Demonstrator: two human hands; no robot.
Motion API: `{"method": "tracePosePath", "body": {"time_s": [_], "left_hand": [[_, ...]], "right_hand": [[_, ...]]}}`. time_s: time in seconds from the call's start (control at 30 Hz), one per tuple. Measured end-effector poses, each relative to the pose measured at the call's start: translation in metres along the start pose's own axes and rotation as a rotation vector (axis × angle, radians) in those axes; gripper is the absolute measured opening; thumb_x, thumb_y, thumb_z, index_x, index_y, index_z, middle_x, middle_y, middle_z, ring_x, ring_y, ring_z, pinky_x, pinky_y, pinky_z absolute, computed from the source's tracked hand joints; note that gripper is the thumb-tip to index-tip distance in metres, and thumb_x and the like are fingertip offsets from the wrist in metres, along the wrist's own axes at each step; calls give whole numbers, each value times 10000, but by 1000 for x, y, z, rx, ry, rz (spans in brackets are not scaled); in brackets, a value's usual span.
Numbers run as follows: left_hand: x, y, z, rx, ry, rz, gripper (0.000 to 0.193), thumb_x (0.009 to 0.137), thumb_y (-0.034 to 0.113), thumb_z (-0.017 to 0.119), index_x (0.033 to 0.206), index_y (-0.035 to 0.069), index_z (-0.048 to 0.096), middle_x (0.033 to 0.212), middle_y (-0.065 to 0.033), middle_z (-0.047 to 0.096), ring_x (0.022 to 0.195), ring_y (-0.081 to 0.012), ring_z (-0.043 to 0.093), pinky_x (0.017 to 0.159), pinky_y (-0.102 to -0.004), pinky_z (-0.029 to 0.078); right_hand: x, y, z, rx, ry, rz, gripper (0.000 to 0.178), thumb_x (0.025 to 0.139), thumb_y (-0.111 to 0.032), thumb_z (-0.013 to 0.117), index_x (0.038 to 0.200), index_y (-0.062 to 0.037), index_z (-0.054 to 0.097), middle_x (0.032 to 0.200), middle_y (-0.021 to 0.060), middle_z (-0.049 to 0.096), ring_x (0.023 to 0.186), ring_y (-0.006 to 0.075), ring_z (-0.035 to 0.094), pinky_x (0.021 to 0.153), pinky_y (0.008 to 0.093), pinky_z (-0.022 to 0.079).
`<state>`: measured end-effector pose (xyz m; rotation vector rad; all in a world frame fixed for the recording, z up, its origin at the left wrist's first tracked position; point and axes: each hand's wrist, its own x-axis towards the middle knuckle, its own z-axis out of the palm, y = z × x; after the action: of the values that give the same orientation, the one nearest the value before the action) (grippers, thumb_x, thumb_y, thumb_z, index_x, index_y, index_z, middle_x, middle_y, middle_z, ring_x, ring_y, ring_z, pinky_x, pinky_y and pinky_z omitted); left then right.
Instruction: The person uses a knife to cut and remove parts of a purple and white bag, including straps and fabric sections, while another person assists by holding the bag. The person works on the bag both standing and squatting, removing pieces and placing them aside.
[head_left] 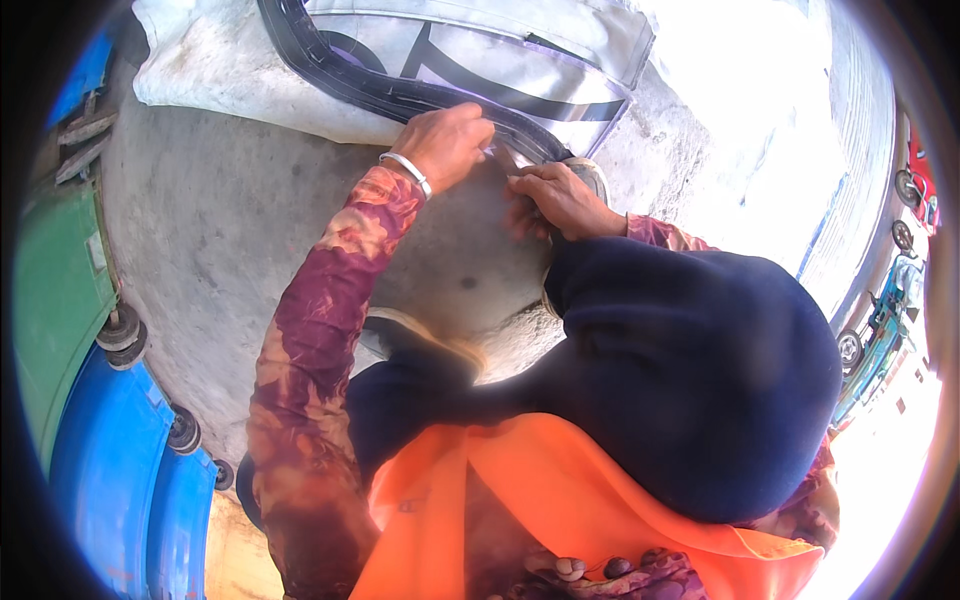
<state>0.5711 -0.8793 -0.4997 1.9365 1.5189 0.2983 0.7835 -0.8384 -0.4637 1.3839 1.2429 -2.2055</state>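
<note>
A long black strip (385,92), ridged like rubber or several bands side by side, curves over a white printed sheet (585,60) on the ground. My left hand (447,143), with a white bangle at the wrist, is closed in a pinch at the strip's near edge; a small pale bit shows at its fingertips. Just right of it, my right hand (568,200) is curled beside the strip's right end. Between the two hands a thin brownish piece (507,160) pokes out by the right thumb. What either hand holds is too small to tell.
I squat on grey concrete ground (240,200), dark-clothed knees (690,370) bent up below my hands. Blue bins (110,470) and a green bin (60,300) with small wheels line the left. Parked vehicles (875,340) stand far right; glaring sunlight washes out the upper right.
</note>
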Motion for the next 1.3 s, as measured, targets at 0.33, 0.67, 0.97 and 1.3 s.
{"method": "tracePosePath", "body": {"time_s": [0.33,0.67,0.97,1.3], "left_hand": [[-7,12,22,110,160,29,44,854,46,591,855,67,553,869,-114,559,755,-340,660,636,-465,527],[-13,6,28,-11,277,-5,34,855,77,602,844,84,570,841,-112,568,727,-361,633,621,-467,511],[-8,0,29,-68,286,-50,26,850,77,603,860,69,580,853,-139,574,778,-387,618,672,-477,506],[-6,-7,26,-117,301,-66,34,833,46,615,839,45,581,807,-125,577,782,-345,596,705,-443,494]], "right_hand": [[9,2,22,7,-24,-65,308,978,-164,432,1008,80,618,837,166,733,734,228,736,520,295,534],[23,5,29,-113,40,-274,342,962,-152,407,838,46,656,740,120,730,579,170,681,491,280,510],[33,7,40,-110,67,-98,341,945,-119,387,804,75,630,688,128,717,552,203,695,509,317,552],[49,3,45,-152,212,-227,347,935,-142,437,801,87,660,694,158,717,499,222,685,517,318,571]]}}
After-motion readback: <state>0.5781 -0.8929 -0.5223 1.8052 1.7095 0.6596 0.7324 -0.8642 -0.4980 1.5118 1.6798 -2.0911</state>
